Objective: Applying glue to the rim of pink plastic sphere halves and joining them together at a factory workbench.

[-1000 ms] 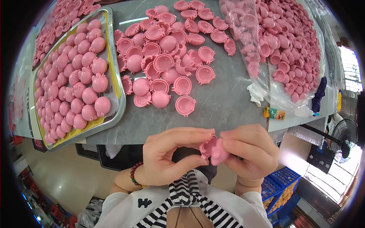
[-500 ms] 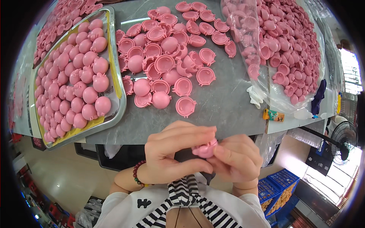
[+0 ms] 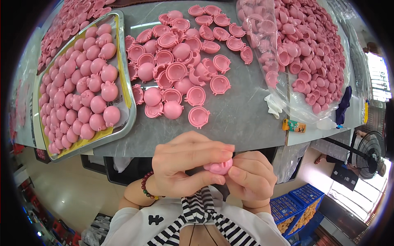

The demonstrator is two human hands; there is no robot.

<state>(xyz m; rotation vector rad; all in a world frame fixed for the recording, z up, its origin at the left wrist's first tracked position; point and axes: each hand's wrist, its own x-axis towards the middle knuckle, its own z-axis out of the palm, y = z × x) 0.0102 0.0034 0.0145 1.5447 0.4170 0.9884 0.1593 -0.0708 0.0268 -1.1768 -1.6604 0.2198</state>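
Note:
A small pink plastic ball shell [image 3: 221,167] is held between my two hands, just in front of the table's near edge. My left hand [image 3: 186,164] has its fingers over the top and its thumb below. On the other side, my right hand [image 3: 252,174] pinches the shell with thumb and curled fingers. Part of the shell is hidden by the fingers. Beyond my hands, loose pink half shells [image 3: 198,117] lie in a spread pile, some cup side up and some dome side up.
A metal tray [image 3: 132,110] of closed pink balls stands at left. Clear bags [image 3: 283,92] of pink half shells lie at right, near a crumpled white tissue [image 3: 274,105] and a small green-orange packet [image 3: 294,125]. Blue crates [image 3: 303,194] and a fan [image 3: 370,152] stand beyond the table.
Both hands have closed in on the pink shell, the right moving slightly left. The shell has turned a little between the fingers. The pile and the tray look the same.

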